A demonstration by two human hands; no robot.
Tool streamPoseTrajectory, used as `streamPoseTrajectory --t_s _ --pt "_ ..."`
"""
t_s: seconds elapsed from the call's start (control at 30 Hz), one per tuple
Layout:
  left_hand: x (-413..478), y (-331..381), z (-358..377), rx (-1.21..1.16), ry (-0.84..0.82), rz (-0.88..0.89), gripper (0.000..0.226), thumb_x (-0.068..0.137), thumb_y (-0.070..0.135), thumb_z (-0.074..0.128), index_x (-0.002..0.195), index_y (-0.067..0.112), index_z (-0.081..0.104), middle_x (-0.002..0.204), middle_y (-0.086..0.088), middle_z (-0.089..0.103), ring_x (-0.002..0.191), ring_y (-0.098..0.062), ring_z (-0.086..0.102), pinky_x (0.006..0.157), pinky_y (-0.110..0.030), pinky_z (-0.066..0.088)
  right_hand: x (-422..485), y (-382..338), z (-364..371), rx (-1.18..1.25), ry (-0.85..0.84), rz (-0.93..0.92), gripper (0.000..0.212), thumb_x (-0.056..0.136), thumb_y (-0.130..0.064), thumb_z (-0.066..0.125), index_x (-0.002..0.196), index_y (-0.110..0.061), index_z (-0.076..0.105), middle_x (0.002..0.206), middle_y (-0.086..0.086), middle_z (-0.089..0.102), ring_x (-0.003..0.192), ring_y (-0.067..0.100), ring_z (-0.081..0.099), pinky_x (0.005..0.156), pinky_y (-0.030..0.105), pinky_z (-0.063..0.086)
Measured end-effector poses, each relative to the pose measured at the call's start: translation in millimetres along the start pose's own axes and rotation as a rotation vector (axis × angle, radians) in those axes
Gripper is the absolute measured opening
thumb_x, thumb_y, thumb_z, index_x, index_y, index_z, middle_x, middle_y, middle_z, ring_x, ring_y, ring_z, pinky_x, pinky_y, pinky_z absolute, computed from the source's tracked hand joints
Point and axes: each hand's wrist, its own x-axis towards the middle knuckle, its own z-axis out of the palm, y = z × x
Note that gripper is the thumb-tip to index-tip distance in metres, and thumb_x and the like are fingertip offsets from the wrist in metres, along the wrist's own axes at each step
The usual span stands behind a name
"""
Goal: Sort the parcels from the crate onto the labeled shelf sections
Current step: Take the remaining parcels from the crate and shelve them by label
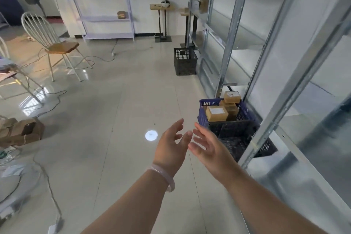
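Observation:
A blue crate [204, 118] stands on the floor beside the metal shelf unit [226, 57] on the right. It holds brown cardboard parcels: one with a white label [216, 113] in front and another [232, 97] stacked higher behind. A dark crate [239, 138] lies against it, nearer to me. My left hand [171, 143] and my right hand [207, 145] are stretched out side by side, fingers spread, empty, just short of the blue crate. A pale bangle sits on my left wrist.
A black crate [184, 61] stands farther along the shelf unit. A second shelf [106, 19] at the back wall carries two parcels. A white chair [51, 43], cables on the floor, and cardboard boxes [20, 131] fill the left side.

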Motion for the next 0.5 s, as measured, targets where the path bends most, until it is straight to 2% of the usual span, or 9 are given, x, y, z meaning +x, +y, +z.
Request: streamPoseTrajectory --t_s 0.1,0.17,0.23,0.33,0.4,0.5 --pt "68.5 7.4 -17.8 0.041 -0.046 0.035 0.046 0.094 0.038 0.061 0.138 0.037 0.049 0.129 0.013 0.056 0.112 -0.002 0.057 0.097 -0.028 0.049 60.1 -11.5 7.7 -0.013 0.046 0.0 0.064 0.076 -0.065 0.059 0.133 -0.057 0.032 0.145 -0.02 0.042 0.129 -0.003 0.044 0.107 0.03 0.042" --pt "110.2 12.6 -18.6 0.048 -0.079 0.04 0.046 0.094 0.037 0.06 0.138 0.036 0.048 0.13 0.013 0.055 0.113 -0.004 0.057 0.094 -0.026 0.049 94.7 -12.8 6.4 -0.001 0.077 0.007 0.066 0.075 -0.068 0.059 0.134 -0.056 0.033 0.144 -0.021 0.043 0.129 -0.003 0.044 0.107 0.032 0.043" --pt "145.1 16.5 -10.2 0.047 -0.121 0.045 0.046 0.094 0.036 0.059 0.139 0.034 0.048 0.13 0.011 0.055 0.112 -0.006 0.056 0.091 -0.023 0.048 123.7 -8.9 -1.0 -0.001 0.113 0.02 0.074 0.075 -0.072 0.059 0.14 -0.048 0.034 0.144 -0.019 0.044 0.129 -0.003 0.045 0.107 0.033 0.043" --pt "190.1 19.7 9.8 0.064 -0.185 0.059 0.045 0.095 0.035 0.059 0.138 0.033 0.049 0.129 0.011 0.056 0.111 -0.007 0.057 0.089 -0.022 0.047 162.8 3.5 -22.4 -0.031 0.166 0.062 0.075 0.08 -0.069 0.056 0.145 -0.039 0.033 0.144 -0.015 0.046 0.129 -0.002 0.045 0.099 0.017 0.042" --pt "223.6 22.1 24.0 0.097 -0.219 0.081 0.04 0.096 0.034 0.057 0.136 0.035 0.049 0.129 0.012 0.055 0.11 -0.006 0.056 0.088 -0.02 0.046 192.4 13.2 -38.3 -0.05 0.204 0.085 0.07 0.078 -0.065 0.054 0.141 -0.042 0.033 0.144 -0.014 0.044 0.127 -0.001 0.045 0.088 0.007 0.04" --pt "281.5 25.1 46.3 0.133 -0.234 0.097 0.042 0.097 0.035 0.055 0.138 0.033 0.048 0.131 0.011 0.055 0.11 -0.006 0.056 0.088 -0.021 0.046 242.9 25.9 -61.9 -0.014 0.234 0.109 0.069 0.077 -0.061 0.055 0.14 -0.046 0.03 0.143 -0.014 0.043 0.126 0.0 0.045 0.085 0.007 0.038"
